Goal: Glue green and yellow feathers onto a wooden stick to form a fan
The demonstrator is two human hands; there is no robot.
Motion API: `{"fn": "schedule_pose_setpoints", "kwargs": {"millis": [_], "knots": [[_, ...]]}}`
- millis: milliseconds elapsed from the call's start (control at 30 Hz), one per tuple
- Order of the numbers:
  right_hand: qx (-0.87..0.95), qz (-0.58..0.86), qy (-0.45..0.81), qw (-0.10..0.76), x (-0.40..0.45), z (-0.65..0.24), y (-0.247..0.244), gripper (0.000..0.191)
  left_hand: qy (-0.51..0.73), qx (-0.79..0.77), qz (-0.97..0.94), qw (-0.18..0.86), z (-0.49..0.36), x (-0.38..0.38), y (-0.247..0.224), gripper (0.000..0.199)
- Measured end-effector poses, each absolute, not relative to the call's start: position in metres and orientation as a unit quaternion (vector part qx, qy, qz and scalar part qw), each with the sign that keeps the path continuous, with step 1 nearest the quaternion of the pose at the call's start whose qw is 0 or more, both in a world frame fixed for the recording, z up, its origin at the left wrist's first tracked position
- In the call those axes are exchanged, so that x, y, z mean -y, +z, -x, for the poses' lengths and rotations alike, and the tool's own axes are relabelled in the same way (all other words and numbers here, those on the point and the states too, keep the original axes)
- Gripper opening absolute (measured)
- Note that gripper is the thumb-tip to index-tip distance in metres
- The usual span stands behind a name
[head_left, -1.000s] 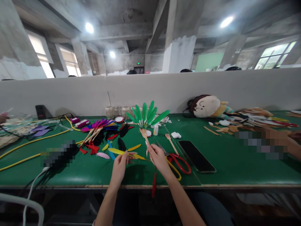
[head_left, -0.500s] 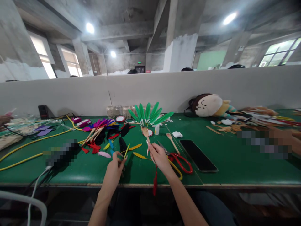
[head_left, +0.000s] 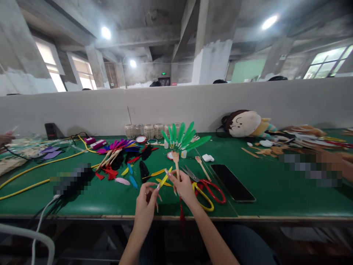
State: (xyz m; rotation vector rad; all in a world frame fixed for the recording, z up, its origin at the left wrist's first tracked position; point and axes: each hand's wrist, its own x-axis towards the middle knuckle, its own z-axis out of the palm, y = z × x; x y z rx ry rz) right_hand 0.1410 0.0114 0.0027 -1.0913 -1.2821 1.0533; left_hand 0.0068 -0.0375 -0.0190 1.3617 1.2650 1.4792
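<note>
My right hand [head_left: 186,188] is closed around the wooden handle of a green feather fan [head_left: 181,137], whose feathers spread upward and away from me. A red tassel [head_left: 181,211] hangs below that hand. Between the fingertips of my left hand [head_left: 145,204] is a slim yellow feather [head_left: 166,178]. Its upper end meets the thumb and fingertip of my right hand. Beyond the hands lie loose yellow feathers [head_left: 157,172], blue feathers [head_left: 133,182], a pink feather [head_left: 122,181] and a black feather [head_left: 143,170]. Scissors [head_left: 213,192] with red and yellow handles rest just right of my right hand.
A phone [head_left: 233,183] and a second wooden handle [head_left: 203,169] lie to the right. Finished-looking colourful feather pieces [head_left: 116,151] are piled left, near a black power strip [head_left: 74,178] and yellow cable [head_left: 26,186]. Jars [head_left: 149,131] line the partition; a plush doll [head_left: 245,124] lies right.
My left hand has moved right with the yellow feather, bringing it to my right hand's fingertips. The fan has shifted slightly right and turned more upright.
</note>
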Motion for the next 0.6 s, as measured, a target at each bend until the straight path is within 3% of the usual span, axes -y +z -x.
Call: {"fn": "schedule_pose_setpoints", "kwargs": {"millis": [200, 433, 600], "knots": [[0.559, 0.460, 0.411, 0.554, -0.011, -0.139, 0.001, 0.041, 0.554, -0.501, -0.554, 0.368, -0.012, 0.044, -0.017, 0.029], [0.545, 0.451, 0.436, 0.557, -0.016, -0.145, 0.001, 0.040, 0.518, -0.458, -0.440, 0.573, -0.006, 0.053, -0.024, 0.046], [0.543, 0.436, 0.452, 0.557, -0.017, -0.145, 0.001, 0.040, 0.511, -0.422, -0.410, 0.627, -0.002, 0.058, -0.021, 0.043]]}}
